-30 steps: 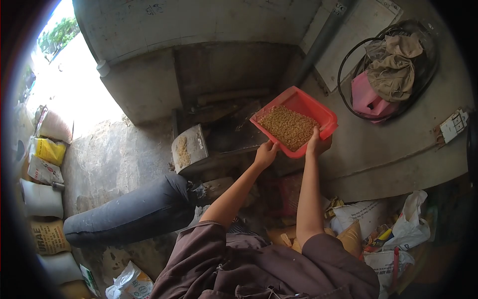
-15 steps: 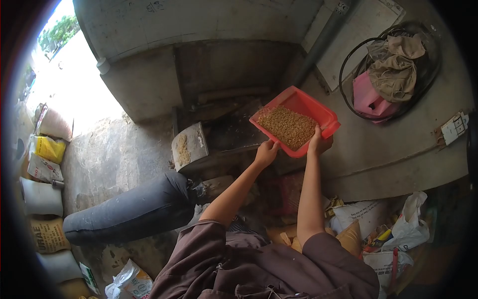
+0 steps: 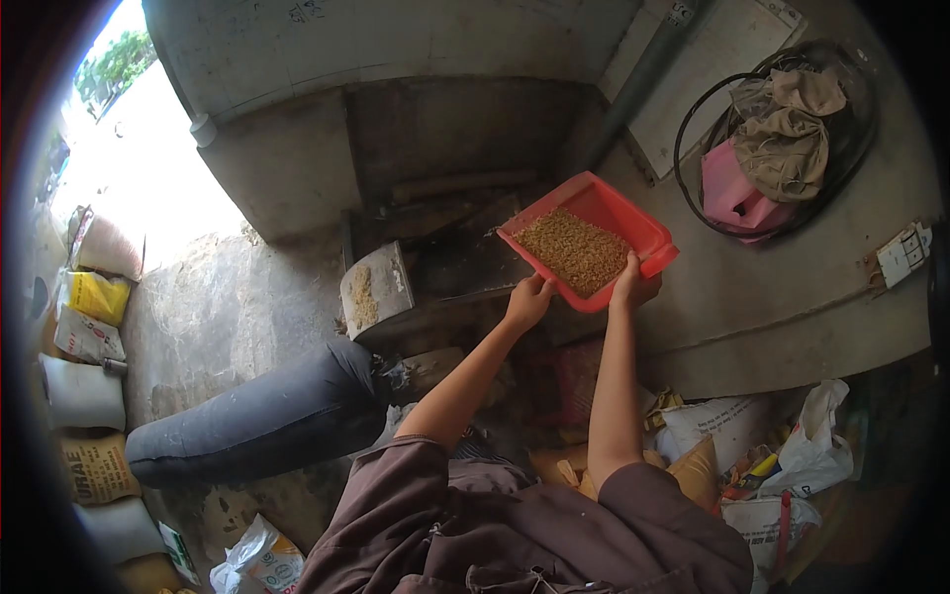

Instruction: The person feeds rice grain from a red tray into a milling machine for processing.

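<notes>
Both my hands hold a red plastic scoop-like tray (image 3: 625, 220) out in front of me. My left hand (image 3: 531, 302) grips its near left rim, and my right hand (image 3: 633, 284) is closed on the near right edge, close to a rounded red lug. Brownish unhusked grain (image 3: 574, 249) lies heaped across the lower left part of the tray. Just left of it stands a worn chute or ledge (image 3: 394, 277) with a patch of pale grain on it. The undersides of the tray and my fingertips beneath it are hidden.
A long dark cloth tube (image 3: 257, 416) stretches across the floor at left. Filled sacks (image 3: 97, 467) line the left wall. At upper right, a looped black hoop (image 3: 683, 148) surrounds brown and pink cloth (image 3: 787, 153). Bags and a white plastic bag (image 3: 816, 450) sit at lower right.
A few grains flying off the tray's left end in the earlier frame no longer show. The tray and both hands keep nearly the same position.
</notes>
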A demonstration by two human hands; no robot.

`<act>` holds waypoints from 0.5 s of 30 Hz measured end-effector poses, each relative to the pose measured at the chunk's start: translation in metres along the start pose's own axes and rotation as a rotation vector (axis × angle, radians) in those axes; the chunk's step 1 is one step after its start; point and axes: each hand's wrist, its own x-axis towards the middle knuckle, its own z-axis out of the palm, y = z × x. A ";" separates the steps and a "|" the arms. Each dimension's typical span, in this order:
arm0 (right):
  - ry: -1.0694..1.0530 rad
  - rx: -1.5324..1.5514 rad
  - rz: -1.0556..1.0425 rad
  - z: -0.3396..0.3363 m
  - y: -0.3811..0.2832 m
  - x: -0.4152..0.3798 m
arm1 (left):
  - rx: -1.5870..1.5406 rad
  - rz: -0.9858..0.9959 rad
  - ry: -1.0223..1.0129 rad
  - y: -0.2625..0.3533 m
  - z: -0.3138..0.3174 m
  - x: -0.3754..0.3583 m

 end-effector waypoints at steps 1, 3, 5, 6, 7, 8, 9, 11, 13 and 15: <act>0.012 -0.007 -0.028 0.001 -0.001 -0.001 | 0.000 -0.001 0.004 0.003 -0.002 -0.001; -0.001 -0.017 -0.004 0.001 -0.003 0.000 | 0.060 -0.039 -0.011 0.010 -0.004 -0.004; -0.007 -0.023 0.017 0.000 -0.001 0.002 | 0.026 -0.014 0.003 0.005 -0.001 -0.003; -0.007 -0.023 -0.002 0.001 0.003 0.002 | -0.006 0.008 0.024 0.003 -0.001 -0.002; -0.009 -0.025 -0.018 0.002 0.004 0.002 | -0.006 0.007 0.027 0.001 -0.002 -0.001; -0.010 -0.026 -0.017 0.002 0.005 0.003 | 0.025 -0.006 0.012 -0.001 -0.002 -0.001; -0.021 -0.021 -0.005 0.002 0.006 0.004 | 0.056 -0.018 -0.007 -0.002 -0.001 -0.001; -0.030 -0.015 0.004 0.001 0.005 0.005 | 0.032 -0.002 0.011 -0.001 0.001 -0.003; 0.038 -0.002 -0.035 0.003 0.004 0.001 | 0.013 0.012 0.037 0.004 -0.003 -0.004; -0.013 -0.043 -0.011 0.000 0.002 0.004 | 0.059 -0.087 -0.056 0.013 -0.007 -0.007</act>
